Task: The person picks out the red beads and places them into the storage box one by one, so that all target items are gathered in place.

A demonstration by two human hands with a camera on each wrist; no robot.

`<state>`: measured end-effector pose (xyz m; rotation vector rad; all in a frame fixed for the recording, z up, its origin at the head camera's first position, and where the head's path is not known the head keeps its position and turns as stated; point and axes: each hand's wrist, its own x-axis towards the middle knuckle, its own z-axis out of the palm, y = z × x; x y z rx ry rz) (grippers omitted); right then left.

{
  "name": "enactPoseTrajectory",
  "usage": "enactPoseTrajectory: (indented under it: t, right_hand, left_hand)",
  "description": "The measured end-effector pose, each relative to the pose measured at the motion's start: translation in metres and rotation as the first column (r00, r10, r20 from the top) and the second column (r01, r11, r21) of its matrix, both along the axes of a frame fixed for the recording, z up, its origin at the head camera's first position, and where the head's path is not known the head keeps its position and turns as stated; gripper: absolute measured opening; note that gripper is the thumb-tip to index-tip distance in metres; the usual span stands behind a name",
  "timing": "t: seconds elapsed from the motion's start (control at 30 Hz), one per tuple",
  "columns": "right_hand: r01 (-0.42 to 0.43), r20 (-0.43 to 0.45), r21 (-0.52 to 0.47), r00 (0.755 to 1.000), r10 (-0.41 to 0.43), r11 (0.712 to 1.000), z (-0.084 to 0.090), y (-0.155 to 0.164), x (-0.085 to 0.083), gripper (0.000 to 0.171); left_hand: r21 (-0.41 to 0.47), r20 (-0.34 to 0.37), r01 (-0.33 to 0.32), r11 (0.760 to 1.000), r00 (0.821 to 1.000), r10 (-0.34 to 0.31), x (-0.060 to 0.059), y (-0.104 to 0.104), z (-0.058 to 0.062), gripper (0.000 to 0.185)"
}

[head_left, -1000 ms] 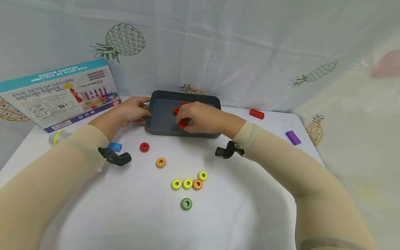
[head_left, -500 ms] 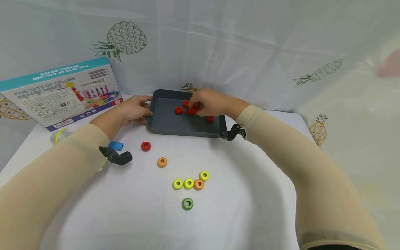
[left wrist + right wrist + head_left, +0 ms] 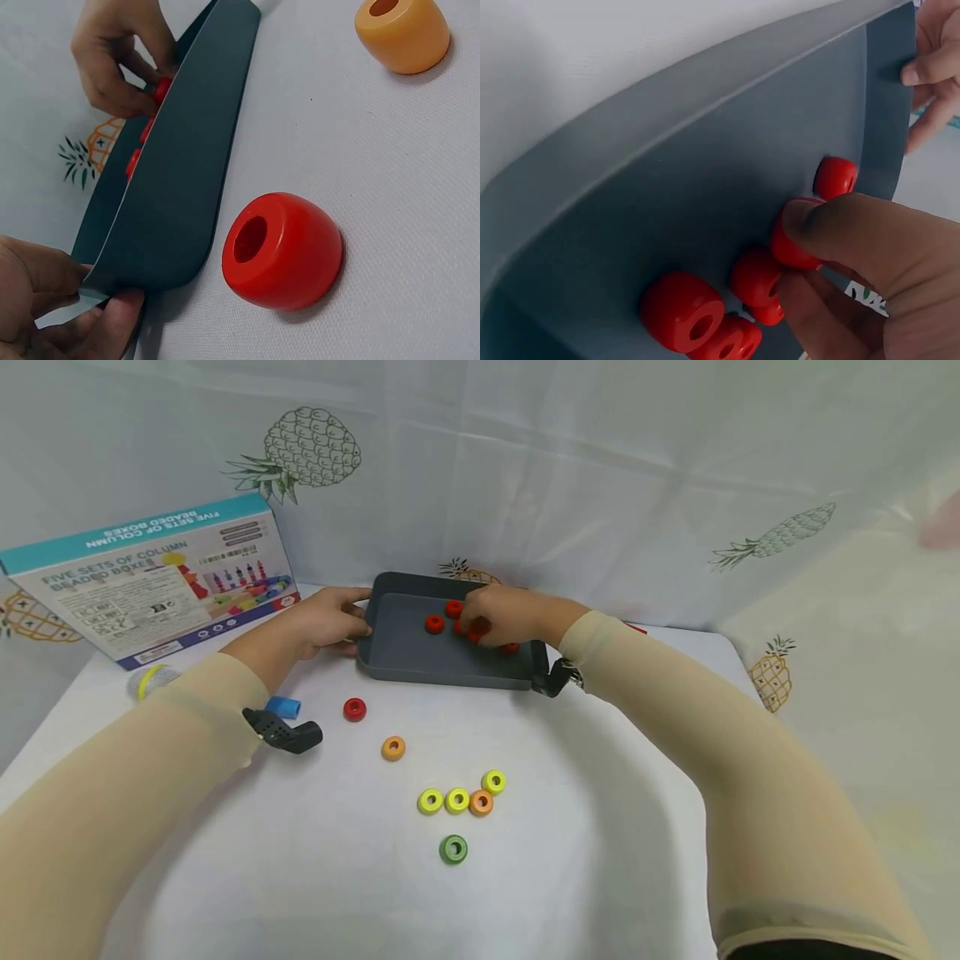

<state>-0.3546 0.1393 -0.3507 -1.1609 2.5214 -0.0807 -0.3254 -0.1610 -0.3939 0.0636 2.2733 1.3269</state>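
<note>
While the left hand (image 3: 315, 628) grips the left rim of the grey tray (image 3: 397, 647), thumb on the inner wall and fingers curled under the outer edge, the right hand (image 3: 504, 617) reaches inside the tray and pinches a red ring (image 3: 799, 244) between thumb and fingertips. Tray sits toward the table's far edge, near its middle. More red rings lie on the tray floor: one apart toward the left wall (image 3: 434, 624), others clustered by the right hand's fingers. Outside the tray, just off its near-left corner, a single red ring (image 3: 355, 709) lies on the white cloth; an orange ring (image 3: 393, 747) lies nearer the table's middle. Toy box (image 3: 153, 578) stands at the far-left corner.
</note>
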Motion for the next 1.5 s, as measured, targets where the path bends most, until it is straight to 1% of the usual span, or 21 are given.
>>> enactPoseTrajectory:
  t: [0.1, 0.33, 0.57, 0.77, 0.9, 1.0, 1.13, 1.23, 1.37, 1.5]
  right_hand:
    - [-0.003, 0.005, 0.008, 1.000, 0.003, 1.000, -0.002, 0.000, -0.001, 0.034]
    - [-0.035, 0.007, -0.020, 0.999, 0.035, 0.999, -0.004, -0.002, 0.003, 0.034]
    - [-0.023, 0.002, -0.021, 1.000, 0.023, 1.000, -0.006, 0.000, 0.007, 0.033]
    - [-0.003, -0.009, -0.033, 1.000, 0.003, 0.999, -0.001, 0.003, 0.007, 0.034]
    - [0.017, 0.006, -0.059, 1.000, -0.016, 0.998, 0.005, 0.003, 0.007, 0.031]
    - [0.011, 0.003, -0.087, 1.000, -0.010, 0.996, 0.009, 0.002, 0.008, 0.029]
    - [-0.027, -0.045, -0.144, 0.999, 0.020, 0.989, 0.015, 0.001, 0.012, 0.024]
    - [-0.061, -0.075, -0.201, 0.996, 0.047, 0.978, 0.021, -0.003, 0.021, 0.022]
    - [-0.142, -0.123, -0.242, 0.986, 0.114, 0.960, 0.029, -0.013, 0.040, 0.024]
    - [-0.243, -0.157, -0.231, 0.965, 0.210, 0.942, 0.032, -0.030, 0.062, 0.028]
  left_hand:
    - [-0.005, 0.000, -0.004, 1.000, 1.000, 0.004, 0.001, 0.000, 0.000, 0.076]
    - [0.001, -0.008, -0.010, 1.000, 1.000, 0.010, 0.001, 0.002, -0.001, 0.075]
    - [0.003, -0.016, -0.004, 1.000, 1.000, 0.004, 0.001, 0.002, -0.003, 0.075]
    - [0.004, -0.010, -0.007, 1.000, 1.000, 0.007, 0.003, 0.002, -0.003, 0.075]
    - [0.015, -0.005, -0.010, 1.000, 1.000, 0.010, 0.003, 0.002, -0.002, 0.076]
    - [0.018, -0.002, -0.010, 1.000, 1.000, 0.010, 0.004, 0.002, -0.002, 0.076]
    - [0.016, -0.001, -0.012, 1.000, 1.000, 0.012, 0.003, 0.002, -0.002, 0.076]
    - [0.016, -0.002, -0.012, 1.000, 1.000, 0.013, 0.003, 0.002, -0.002, 0.076]
    - [0.008, -0.009, -0.017, 1.000, 1.000, 0.017, 0.002, 0.001, -0.002, 0.076]
    - [0.003, -0.015, -0.020, 1.000, 1.000, 0.020, 0.000, 0.000, -0.003, 0.076]
